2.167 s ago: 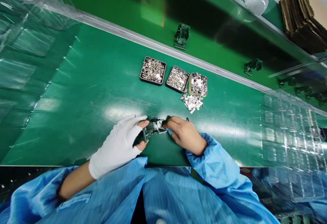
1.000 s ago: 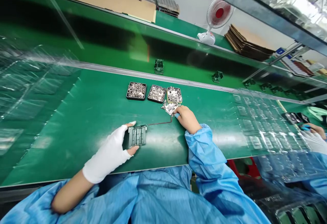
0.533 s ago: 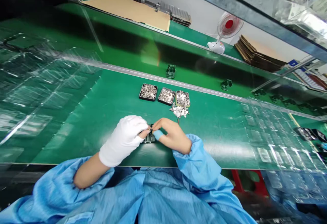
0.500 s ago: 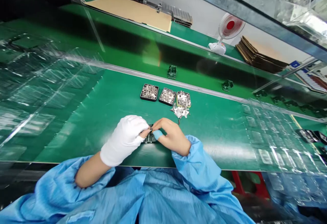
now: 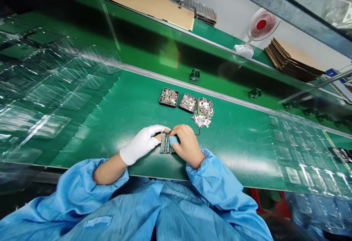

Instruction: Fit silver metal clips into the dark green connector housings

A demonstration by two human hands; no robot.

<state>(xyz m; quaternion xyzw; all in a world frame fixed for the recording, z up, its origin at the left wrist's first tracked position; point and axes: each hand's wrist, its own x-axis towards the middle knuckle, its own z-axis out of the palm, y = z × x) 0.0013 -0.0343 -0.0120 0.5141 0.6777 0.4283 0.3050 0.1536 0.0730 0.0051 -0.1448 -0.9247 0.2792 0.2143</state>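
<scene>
Grey-green and ribbed, a rectangular housing (image 5: 166, 147) sits near the middle of the worktop's (image 5: 132, 105) front edge. The left hand (image 5: 143, 142), in white fabric with bare fingertips, pinches its far left corner. The right hand (image 5: 187, 144), its thumb in a smooth blue sleeve (image 5: 173, 140), curls over the far right corner; whether those fingers grip anything cannot be told. Toward the back edge, square trays (image 5: 168, 105) hold shiny metal bits (image 5: 169, 96) beside loose flat pieces (image 5: 202, 120).
</scene>
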